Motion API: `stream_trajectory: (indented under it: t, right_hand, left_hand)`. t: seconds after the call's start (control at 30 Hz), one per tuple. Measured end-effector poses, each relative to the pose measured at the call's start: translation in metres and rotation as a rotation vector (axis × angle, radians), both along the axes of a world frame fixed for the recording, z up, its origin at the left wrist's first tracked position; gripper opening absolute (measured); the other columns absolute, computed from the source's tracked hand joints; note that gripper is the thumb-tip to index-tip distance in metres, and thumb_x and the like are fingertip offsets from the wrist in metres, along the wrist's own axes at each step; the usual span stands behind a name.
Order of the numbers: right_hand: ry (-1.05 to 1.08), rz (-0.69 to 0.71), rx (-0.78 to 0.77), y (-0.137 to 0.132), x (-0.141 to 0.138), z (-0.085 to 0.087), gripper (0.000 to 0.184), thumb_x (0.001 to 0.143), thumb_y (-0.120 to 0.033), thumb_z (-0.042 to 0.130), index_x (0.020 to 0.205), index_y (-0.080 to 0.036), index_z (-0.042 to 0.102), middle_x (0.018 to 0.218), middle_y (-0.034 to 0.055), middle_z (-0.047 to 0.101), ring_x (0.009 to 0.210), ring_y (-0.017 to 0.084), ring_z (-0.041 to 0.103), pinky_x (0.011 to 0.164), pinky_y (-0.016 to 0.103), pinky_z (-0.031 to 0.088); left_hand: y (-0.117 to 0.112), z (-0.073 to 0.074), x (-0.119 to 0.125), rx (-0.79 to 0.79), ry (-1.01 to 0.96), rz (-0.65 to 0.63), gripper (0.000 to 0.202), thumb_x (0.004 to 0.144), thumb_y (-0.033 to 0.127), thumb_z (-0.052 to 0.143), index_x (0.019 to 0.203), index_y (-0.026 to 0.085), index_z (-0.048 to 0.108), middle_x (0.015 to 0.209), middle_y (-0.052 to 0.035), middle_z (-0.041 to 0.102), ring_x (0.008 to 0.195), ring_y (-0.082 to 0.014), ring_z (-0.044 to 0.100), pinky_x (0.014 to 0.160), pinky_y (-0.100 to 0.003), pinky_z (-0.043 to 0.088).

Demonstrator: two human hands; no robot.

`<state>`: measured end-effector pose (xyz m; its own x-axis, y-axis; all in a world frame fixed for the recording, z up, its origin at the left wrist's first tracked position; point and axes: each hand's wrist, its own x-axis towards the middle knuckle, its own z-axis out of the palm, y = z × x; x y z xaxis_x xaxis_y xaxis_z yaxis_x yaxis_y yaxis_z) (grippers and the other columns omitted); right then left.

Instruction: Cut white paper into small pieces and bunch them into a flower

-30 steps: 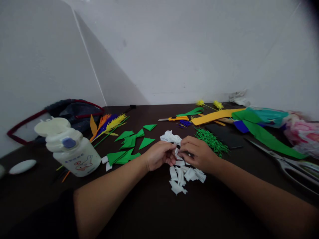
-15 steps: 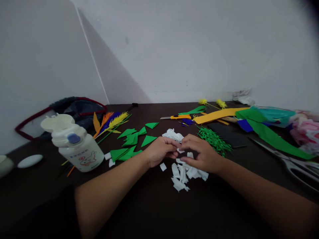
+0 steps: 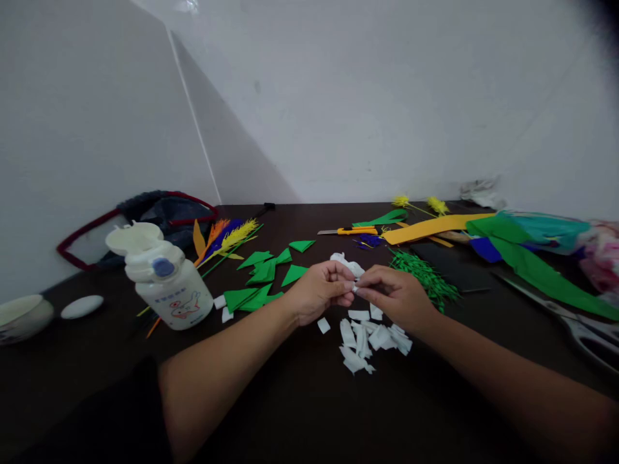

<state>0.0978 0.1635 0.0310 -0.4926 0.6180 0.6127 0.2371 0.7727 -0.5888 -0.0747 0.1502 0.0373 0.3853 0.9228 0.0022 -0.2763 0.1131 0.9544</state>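
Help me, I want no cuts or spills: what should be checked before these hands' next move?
1. Fingertips of the left hand and right hand together at a small white scrap: ok.
2. Firmness of that pinch: cannot tell.
3. Utility knife blade covered: not ok, exposed.
4. Knife away from both hands: ok.
5. Scissors apart from the right forearm: ok.
6. White bottle apart from the left forearm: ok.

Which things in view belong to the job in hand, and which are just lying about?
Likely part of it:
left hand and right hand
small white piece at their fingertips
loose white pieces nearby

Seemingly just lying about:
white bottle
yellow cutter
scissors
green pieces
bowl
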Motion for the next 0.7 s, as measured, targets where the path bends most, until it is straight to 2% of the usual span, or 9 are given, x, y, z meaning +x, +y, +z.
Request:
stream_trajectory:
  t: [0.1, 0.17, 0.27, 0.37, 0.5, 0.6, 0.7]
  right_hand:
    - [0.044, -0.013, -0.076, -0.001, -0.002, -0.001, 0.005, 0.074, -0.022, 0.056, 0.073, -0.018, 0.059, 0.071, 0.002, 0.058, 0.066, 0.014, 0.055, 0.06, 0.027, 0.043]
    - [0.055, -0.019, -0.073, -0.002, -0.003, -0.001, 0.002, 0.074, -0.02, 0.056, 0.073, -0.019, 0.058, 0.07, 0.0016, 0.057, 0.065, 0.014, 0.054, 0.059, 0.028, 0.043]
    - [0.06, -0.051, 0.015, -0.002, -0.004, 0.001, 0.003, 0.074, -0.019, 0.055, 0.074, -0.02, 0.058, 0.07, 0.0015, 0.056, 0.066, 0.014, 0.053, 0.06, 0.028, 0.043]
    - [0.033, -0.094, 0.169, -0.002, -0.003, 0.002, 0.006, 0.075, -0.019, 0.054, 0.076, -0.02, 0.061, 0.073, 0.0028, 0.056, 0.07, 0.015, 0.053, 0.061, 0.029, 0.044]
    - [0.007, -0.125, 0.312, -0.002, -0.003, 0.001, 0.015, 0.078, -0.016, 0.051, 0.086, -0.021, 0.063, 0.08, 0.0046, 0.057, 0.076, 0.015, 0.054, 0.066, 0.029, 0.044]
    - [0.011, -0.133, 0.329, -0.001, -0.005, -0.001, 0.017, 0.077, -0.018, 0.053, 0.092, -0.021, 0.062, 0.082, 0.0049, 0.057, 0.078, 0.016, 0.054, 0.068, 0.03, 0.045]
    - [0.026, -0.165, 0.316, 0.0, -0.006, -0.002, 0.012, 0.075, -0.02, 0.057, 0.087, -0.019, 0.062, 0.079, 0.005, 0.056, 0.074, 0.015, 0.053, 0.064, 0.029, 0.045]
  left_hand:
    - [-0.001, -0.001, 0.001, 0.004, 0.006, -0.013, 0.022, 0.063, 0.017, 0.069, 0.078, 0.011, 0.054, 0.06, 0.0012, 0.057, 0.052, -0.0068, 0.055, 0.052, -0.019, 0.046]
    - [-0.001, -0.003, 0.0, 0.001, 0.029, -0.017, 0.018, 0.065, 0.019, 0.068, 0.075, 0.01, 0.055, 0.06, -0.0004, 0.057, 0.05, -0.0065, 0.055, 0.051, -0.02, 0.046]
    - [0.0, -0.007, 0.0, -0.035, 0.043, -0.056, 0.017, 0.069, 0.023, 0.065, 0.071, 0.009, 0.055, 0.062, -0.002, 0.058, 0.05, -0.0066, 0.054, 0.053, -0.022, 0.046]
    - [0.0, -0.008, -0.001, -0.065, 0.014, -0.102, 0.019, 0.069, 0.026, 0.064, 0.071, 0.01, 0.055, 0.064, -0.0013, 0.058, 0.051, -0.0065, 0.054, 0.058, -0.025, 0.046]
    - [0.001, -0.007, 0.003, -0.037, -0.013, -0.032, 0.017, 0.069, 0.023, 0.065, 0.068, 0.011, 0.052, 0.059, 0.0019, 0.053, 0.046, -0.0039, 0.047, 0.052, -0.021, 0.04]
    - [0.0, -0.005, 0.009, -0.003, -0.028, 0.062, 0.018, 0.073, 0.023, 0.059, 0.063, 0.012, 0.049, 0.049, 0.0043, 0.048, 0.041, -0.003, 0.039, 0.045, -0.018, 0.031]
    - [-0.002, -0.004, 0.014, -0.011, -0.031, 0.082, 0.02, 0.075, 0.022, 0.055, 0.059, 0.013, 0.046, 0.042, 0.0063, 0.041, 0.037, -0.0028, 0.033, 0.042, -0.018, 0.025]
